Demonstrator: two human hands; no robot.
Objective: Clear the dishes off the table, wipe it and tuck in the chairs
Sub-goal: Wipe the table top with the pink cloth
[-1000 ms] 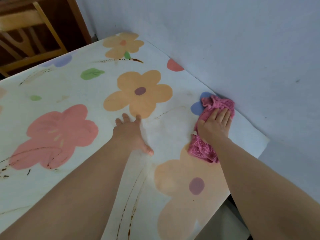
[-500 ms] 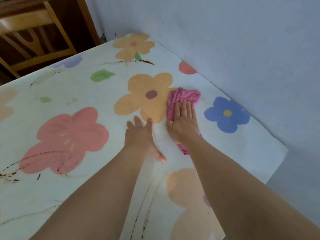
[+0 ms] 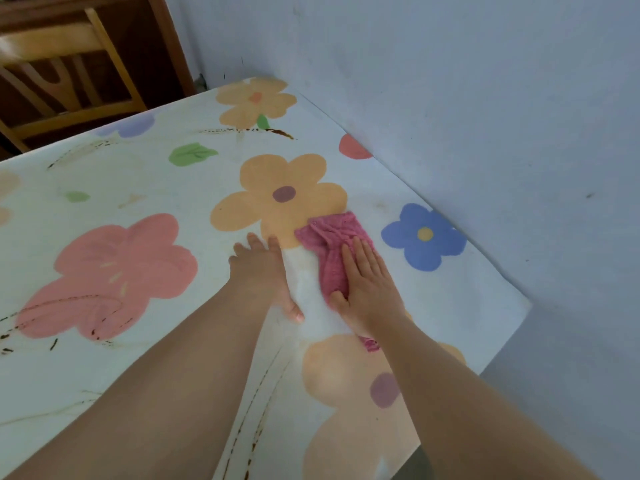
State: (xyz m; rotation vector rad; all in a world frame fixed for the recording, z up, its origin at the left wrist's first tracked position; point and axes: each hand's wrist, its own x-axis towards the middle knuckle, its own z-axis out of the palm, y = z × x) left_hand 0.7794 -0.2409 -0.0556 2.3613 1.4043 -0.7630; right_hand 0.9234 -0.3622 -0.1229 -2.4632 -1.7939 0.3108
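The right hand point(image 3: 367, 293) lay flat on the pink cloth point(image 3: 330, 245), its grip not closed at all: the fingers were straight and side by side, pressing the cloth onto the table point(image 3: 138, 188). The cloth sat between the big orange flower point(image 3: 280, 195) and the blue flower point(image 3: 424, 235) of the printed covering, its far edge touching an orange petal. A second before, it had been against the wall point(image 3: 485, 98), covering that blue flower. It then swept left onto the orange petal and had now drawn back a little towards the person, so the strip along the wall had had one pass. The left hand point(image 3: 260, 271) had kept its place just beside the cloth, palm down with fingers spread and thumb out, holding nothing and apparently bracing the covering. No dishes showed on the visible part of the table, so wiping was the step in hand. Brown streaks remained near the far orange flower, on the pink flower point(image 3: 114, 275) and along the near edge, though the blur left it unclear whether these were dirt or worn print. The chair point(image 3: 69, 74) beyond the far edge had not yet been tucked in, as far as could be seen.
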